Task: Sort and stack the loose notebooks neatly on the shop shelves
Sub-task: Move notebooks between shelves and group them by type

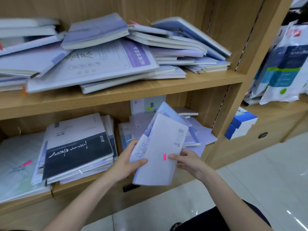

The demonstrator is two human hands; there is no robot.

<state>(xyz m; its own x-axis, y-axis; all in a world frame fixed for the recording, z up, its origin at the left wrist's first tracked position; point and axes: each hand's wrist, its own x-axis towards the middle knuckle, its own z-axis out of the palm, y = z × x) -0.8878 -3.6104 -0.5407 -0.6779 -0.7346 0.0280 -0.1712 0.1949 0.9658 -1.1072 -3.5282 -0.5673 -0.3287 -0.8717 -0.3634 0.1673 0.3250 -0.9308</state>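
Observation:
I hold a small bundle of pale lilac notebooks [164,147] upright and tilted in front of the lower shelf [93,179]. My left hand [128,161] grips the bundle's left edge, thumb on the front cover. On the right edge, my right hand [186,161] pinches it near a pink sticker. A loose heap of lilac and blue notebooks [106,52] sprawls over the upper shelf [150,90]. On the lower shelf lies a stack topped by a dark-covered notebook [78,147], and more lilac notebooks [196,135] lie behind the bundle.
A wooden upright [236,97] bounds the shelves on the right. Beyond it stand blue-and-white packets [283,67] and a blue-and-white box [241,124]. White glossy floor tiles [266,172] lie below. A flat pale pile [18,165] fills the lower shelf's left end.

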